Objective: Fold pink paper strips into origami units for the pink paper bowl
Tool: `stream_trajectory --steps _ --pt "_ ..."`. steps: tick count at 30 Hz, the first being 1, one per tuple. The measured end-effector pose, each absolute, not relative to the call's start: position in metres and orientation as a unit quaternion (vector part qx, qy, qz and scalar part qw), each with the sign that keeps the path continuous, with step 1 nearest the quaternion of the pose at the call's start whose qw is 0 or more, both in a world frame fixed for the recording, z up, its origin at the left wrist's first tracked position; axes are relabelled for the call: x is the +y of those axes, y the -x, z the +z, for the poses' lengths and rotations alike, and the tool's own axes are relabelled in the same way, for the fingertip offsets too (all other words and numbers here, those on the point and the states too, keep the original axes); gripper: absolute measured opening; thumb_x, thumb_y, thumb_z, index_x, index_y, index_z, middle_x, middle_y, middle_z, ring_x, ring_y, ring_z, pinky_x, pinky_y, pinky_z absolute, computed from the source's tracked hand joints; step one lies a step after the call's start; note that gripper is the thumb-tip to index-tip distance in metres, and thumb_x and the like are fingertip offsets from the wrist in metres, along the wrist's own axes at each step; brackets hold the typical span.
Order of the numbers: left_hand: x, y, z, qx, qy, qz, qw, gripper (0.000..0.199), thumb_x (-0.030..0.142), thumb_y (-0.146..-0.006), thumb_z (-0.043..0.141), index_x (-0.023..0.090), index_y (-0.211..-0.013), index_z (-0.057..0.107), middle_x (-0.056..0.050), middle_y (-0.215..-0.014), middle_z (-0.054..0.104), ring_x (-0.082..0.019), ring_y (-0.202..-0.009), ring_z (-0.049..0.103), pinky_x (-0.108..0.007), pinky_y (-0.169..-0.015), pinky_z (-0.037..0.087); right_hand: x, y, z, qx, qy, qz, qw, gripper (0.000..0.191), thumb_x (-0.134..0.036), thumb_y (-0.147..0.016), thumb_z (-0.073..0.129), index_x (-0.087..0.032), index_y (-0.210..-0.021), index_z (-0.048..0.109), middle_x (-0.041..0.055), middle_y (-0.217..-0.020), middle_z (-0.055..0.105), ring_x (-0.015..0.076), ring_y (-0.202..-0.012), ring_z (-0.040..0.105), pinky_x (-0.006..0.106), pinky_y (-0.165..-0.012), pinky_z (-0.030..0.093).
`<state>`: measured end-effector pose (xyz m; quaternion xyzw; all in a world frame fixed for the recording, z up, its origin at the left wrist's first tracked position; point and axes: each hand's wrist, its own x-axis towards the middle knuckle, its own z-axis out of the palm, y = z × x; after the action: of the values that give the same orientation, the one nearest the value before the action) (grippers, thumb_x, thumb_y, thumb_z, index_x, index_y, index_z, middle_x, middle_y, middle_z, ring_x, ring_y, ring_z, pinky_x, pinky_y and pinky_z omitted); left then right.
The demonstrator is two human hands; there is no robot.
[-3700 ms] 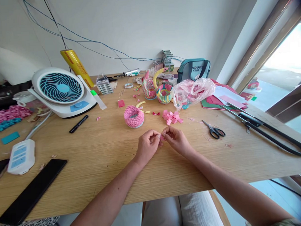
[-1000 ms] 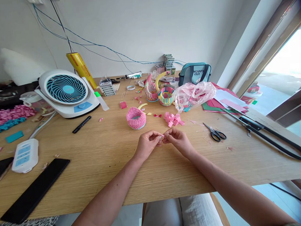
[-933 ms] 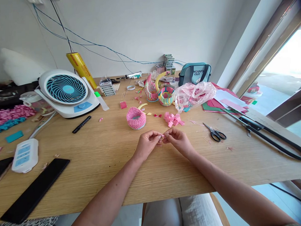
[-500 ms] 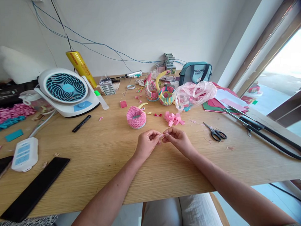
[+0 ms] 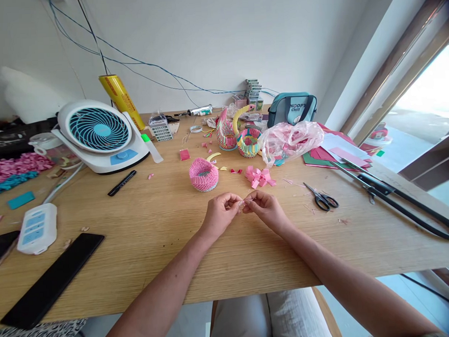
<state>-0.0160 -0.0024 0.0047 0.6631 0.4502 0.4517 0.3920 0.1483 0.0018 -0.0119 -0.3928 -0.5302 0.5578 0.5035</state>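
My left hand (image 5: 222,213) and my right hand (image 5: 264,209) meet fingertip to fingertip above the table. Both are closed in a pinch on a small piece of pink paper (image 5: 242,203), mostly hidden by the fingers. Just beyond them stands a pink folded-paper basket (image 5: 203,175) with a pale blue base. A pile of pink paper strips (image 5: 259,176) lies past my right hand. Between basket and pile are small yellow and red paper bits (image 5: 235,171). Farther back are a pink multicoloured paper swan (image 5: 226,133) and a yellow-necked one (image 5: 248,142).
Scissors (image 5: 324,200) and a long-armed paper cutter (image 5: 379,182) lie to the right, by coloured paper sheets (image 5: 312,158). A pink plastic bag (image 5: 292,140) and a teal bag (image 5: 291,109) sit behind. Leftward are a fan (image 5: 100,131), a marker (image 5: 122,183), a power strip (image 5: 38,229) and a black slab (image 5: 53,280).
Both hands stay in nearly the same place. The fingers have shifted slightly around the small pink paper, and less of it shows now.
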Motion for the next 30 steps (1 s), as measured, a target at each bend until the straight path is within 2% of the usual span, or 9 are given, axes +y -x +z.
stream_trajectory --steps 3,6,11,14,24,30 --pt "-0.002 0.017 0.006 0.42 -0.602 0.445 0.513 0.028 0.041 -0.083 0.06 0.014 -0.084 0.068 -0.004 -0.076 0.066 -0.014 -0.066 0.062 -0.026 -0.06 0.057 0.002 -0.149 -0.014 -0.538 0.397 0.545 0.506 0.037 -0.052 -0.07 0.074 -0.018 -0.076 0.06 0.0004 -0.064 0.066 0.0151 -0.063 0.065 0.031 -0.065 0.055" --pt "-0.002 0.016 0.004 0.411 -0.587 0.445 0.536 0.03 0.043 -0.082 0.062 0.013 -0.083 0.067 -0.004 -0.074 0.064 -0.014 -0.067 0.062 -0.028 -0.06 0.058 0.002 -0.149 -0.014 -0.535 0.398 0.547 0.506 0.036 -0.051 -0.071 0.074 -0.018 -0.077 0.06 0.0004 -0.065 0.065 0.0146 -0.063 0.065 0.03 -0.065 0.055" --pt "-0.001 0.017 0.0 0.439 -0.643 0.457 0.43 0.023 0.036 -0.078 0.068 0.014 -0.073 0.063 -0.001 -0.067 0.062 -0.01 -0.059 0.059 -0.021 -0.056 0.052 0.0 -0.147 -0.013 -0.516 0.384 0.584 0.496 0.038 -0.05 -0.068 0.077 -0.017 -0.078 0.063 0.0004 -0.069 0.066 0.0149 -0.066 0.066 0.033 -0.071 0.056" --pt "0.0 0.018 -0.001 0.442 -0.652 0.459 0.412 0.023 0.036 -0.079 0.067 0.015 -0.071 0.061 0.0 -0.066 0.062 -0.01 -0.058 0.059 -0.02 -0.055 0.051 0.0 -0.146 -0.012 -0.51 0.376 0.591 0.499 0.037 -0.05 -0.069 0.076 -0.018 -0.079 0.062 0.0008 -0.07 0.067 0.0155 -0.068 0.067 0.035 -0.074 0.057" --pt "0.002 0.019 -0.007 0.448 -0.679 0.449 0.37 0.014 0.029 -0.081 0.062 0.016 -0.077 0.067 -0.002 -0.071 0.066 -0.011 -0.057 0.058 -0.02 -0.054 0.049 0.002 -0.147 -0.024 -0.564 0.397 0.514 0.511 0.032 -0.049 -0.074 0.072 -0.02 -0.079 0.058 -0.0002 -0.07 0.062 0.0142 -0.064 0.062 0.028 -0.062 0.051" --pt "0.001 0.018 -0.003 0.461 -0.718 0.441 0.277 0.007 0.017 -0.077 0.06 0.016 -0.074 0.067 -0.003 -0.071 0.067 -0.012 -0.062 0.059 -0.02 -0.057 0.046 0.001 -0.147 -0.028 -0.598 0.405 0.476 0.501 0.028 -0.046 -0.078 0.069 -0.02 -0.081 0.06 0.0014 -0.072 0.064 0.0153 -0.066 0.063 0.027 -0.061 0.049"
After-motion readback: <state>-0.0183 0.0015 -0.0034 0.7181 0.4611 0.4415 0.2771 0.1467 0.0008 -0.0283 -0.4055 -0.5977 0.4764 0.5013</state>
